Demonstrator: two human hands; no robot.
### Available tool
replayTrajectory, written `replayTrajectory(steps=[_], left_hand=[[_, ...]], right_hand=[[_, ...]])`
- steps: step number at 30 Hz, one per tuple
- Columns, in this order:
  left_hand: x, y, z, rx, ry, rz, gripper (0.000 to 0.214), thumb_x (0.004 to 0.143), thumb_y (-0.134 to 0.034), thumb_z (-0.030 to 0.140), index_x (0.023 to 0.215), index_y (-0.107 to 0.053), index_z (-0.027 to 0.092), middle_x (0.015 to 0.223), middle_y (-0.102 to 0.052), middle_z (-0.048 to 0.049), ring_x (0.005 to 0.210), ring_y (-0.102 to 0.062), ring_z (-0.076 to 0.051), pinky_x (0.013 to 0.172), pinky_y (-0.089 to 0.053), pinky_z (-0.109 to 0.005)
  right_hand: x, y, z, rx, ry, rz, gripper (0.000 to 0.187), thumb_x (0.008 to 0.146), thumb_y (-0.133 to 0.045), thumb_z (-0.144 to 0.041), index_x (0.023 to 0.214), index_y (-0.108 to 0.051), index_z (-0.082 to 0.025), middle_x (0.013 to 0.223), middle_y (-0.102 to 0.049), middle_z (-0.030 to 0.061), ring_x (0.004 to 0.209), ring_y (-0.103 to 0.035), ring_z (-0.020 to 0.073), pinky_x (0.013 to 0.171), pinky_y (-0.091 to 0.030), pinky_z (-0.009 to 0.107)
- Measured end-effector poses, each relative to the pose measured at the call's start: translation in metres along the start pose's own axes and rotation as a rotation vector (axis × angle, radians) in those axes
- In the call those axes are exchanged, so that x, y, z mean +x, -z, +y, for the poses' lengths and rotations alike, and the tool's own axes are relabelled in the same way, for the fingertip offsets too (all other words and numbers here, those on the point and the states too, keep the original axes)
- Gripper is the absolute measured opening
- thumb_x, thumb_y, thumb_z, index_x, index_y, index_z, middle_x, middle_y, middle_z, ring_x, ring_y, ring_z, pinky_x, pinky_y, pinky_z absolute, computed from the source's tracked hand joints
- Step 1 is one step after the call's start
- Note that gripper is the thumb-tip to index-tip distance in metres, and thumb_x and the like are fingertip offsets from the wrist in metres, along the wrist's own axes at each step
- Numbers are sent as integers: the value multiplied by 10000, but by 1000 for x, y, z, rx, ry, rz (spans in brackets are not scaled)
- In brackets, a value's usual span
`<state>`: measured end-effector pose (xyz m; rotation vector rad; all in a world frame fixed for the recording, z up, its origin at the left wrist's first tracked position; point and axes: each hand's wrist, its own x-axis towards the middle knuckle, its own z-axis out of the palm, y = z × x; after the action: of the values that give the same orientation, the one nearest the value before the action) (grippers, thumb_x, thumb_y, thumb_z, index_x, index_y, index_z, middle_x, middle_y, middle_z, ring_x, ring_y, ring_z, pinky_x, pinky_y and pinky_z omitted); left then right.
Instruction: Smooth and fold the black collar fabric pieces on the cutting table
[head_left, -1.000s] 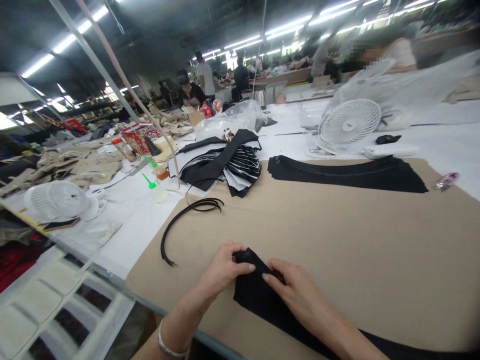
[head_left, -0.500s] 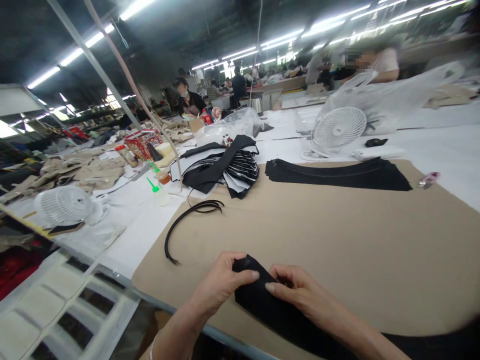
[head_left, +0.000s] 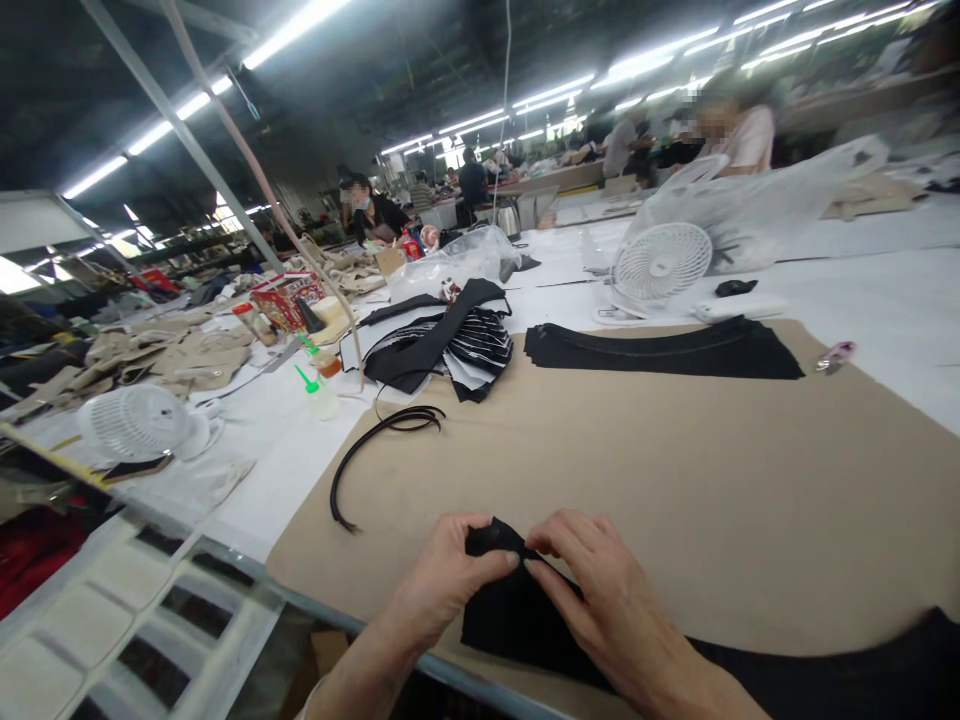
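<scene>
A long black fabric piece (head_left: 517, 625) lies along the near edge of the brown sheet (head_left: 675, 480) and runs off to the right. My left hand (head_left: 454, 565) pinches its raised upper corner between thumb and fingers. Right beside it, my right hand (head_left: 585, 570) pinches the same edge, thumb and fingertips close to the left thumb. Between the two hands the edge looks folded over. What lies under the right palm is hidden. A bundle of black cord (head_left: 360, 445) curves on the sheet to the left of my hands.
Stacked black curved pieces (head_left: 660, 350) lie at the sheet's far side, beside small pink-handled snips (head_left: 834, 357). A fanned pile of black and white pieces (head_left: 442, 340), green-tipped bottles (head_left: 319, 395), a white fan (head_left: 661, 262) and another fan (head_left: 139, 420) stand around. Co-workers sit farther back.
My right hand has turned more upright and moved closer to the left thumb, its fingertips now at the fabric edge. The edge is more folded there. The view has shifted slightly.
</scene>
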<state>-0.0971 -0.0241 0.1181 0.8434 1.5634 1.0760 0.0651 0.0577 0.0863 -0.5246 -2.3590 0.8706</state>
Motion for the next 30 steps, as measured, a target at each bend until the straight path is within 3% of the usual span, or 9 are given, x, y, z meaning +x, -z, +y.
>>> replayTrajectory(steps=[16, 26, 30], left_hand=[[-3, -6, 2, 231, -62, 71, 170, 704, -586, 279, 619, -516, 151, 589, -406, 41, 583, -342, -94, 518, -264, -223], [-5, -13, -2, 364, -125, 135, 166, 723, -521, 236, 578, -477, 167, 565, -391, 45, 582, -356, -99, 531, -285, -221], [-5, -13, -4, 384, -118, 126, 161, 734, -523, 241, 595, -485, 171, 575, -395, 42, 591, -371, -107, 528, -285, -224]], right_hand=[[-4, -8, -3, -72, 81, 90, 151, 898, -499, -56, 901, -537, -202, 835, -585, 7, 769, -516, 190, 734, -345, 332], [-7, -17, -2, -316, 205, 208, 213, 934, -414, -70, 809, -545, -184, 711, -544, 20, 654, -499, 187, 661, -342, 317], [-9, -18, -4, -345, 196, 173, 227, 924, -404, -48, 812, -552, -178, 709, -553, 25, 637, -505, 183, 651, -351, 312]])
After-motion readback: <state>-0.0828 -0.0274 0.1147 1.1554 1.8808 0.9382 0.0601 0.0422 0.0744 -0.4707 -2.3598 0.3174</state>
